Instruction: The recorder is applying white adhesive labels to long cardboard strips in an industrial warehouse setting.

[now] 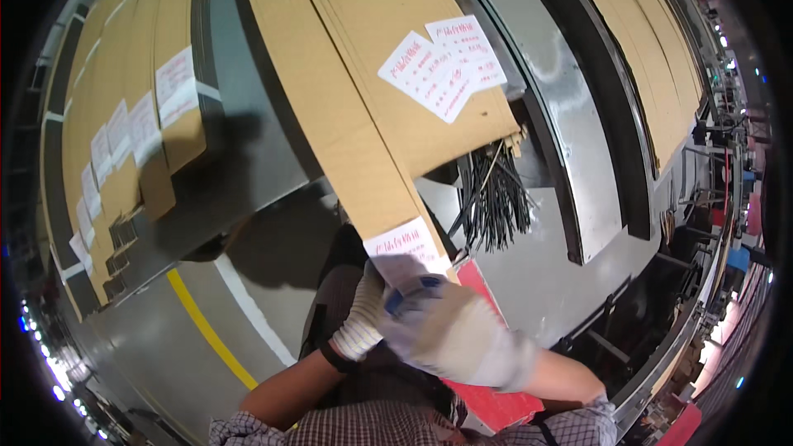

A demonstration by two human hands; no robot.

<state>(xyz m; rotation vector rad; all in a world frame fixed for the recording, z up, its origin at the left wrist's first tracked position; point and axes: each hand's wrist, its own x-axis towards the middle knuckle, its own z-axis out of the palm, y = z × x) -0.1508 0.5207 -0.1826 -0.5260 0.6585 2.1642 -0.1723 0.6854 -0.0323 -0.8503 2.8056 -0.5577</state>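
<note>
A long flat cardboard strip runs down toward me, with a white label with red print on its near end. My right hand, in a pale work glove, is over that end and blurred by motion. Its fingers look closed round a small dark blue thing that I cannot make out. My left hand, in a striped knit glove, is beside the strip's end, its fingers hidden behind the right hand. Two more white labels with red print lie overlapping on the wider cardboard piece beside the strip.
Dark thin ties hang in a bundle under the cardboard's edge. Strapped cardboard packs with labels stand at left. Metal panels and more cardboard lie at right. A red board is beside my legs. Yellow floor line at left.
</note>
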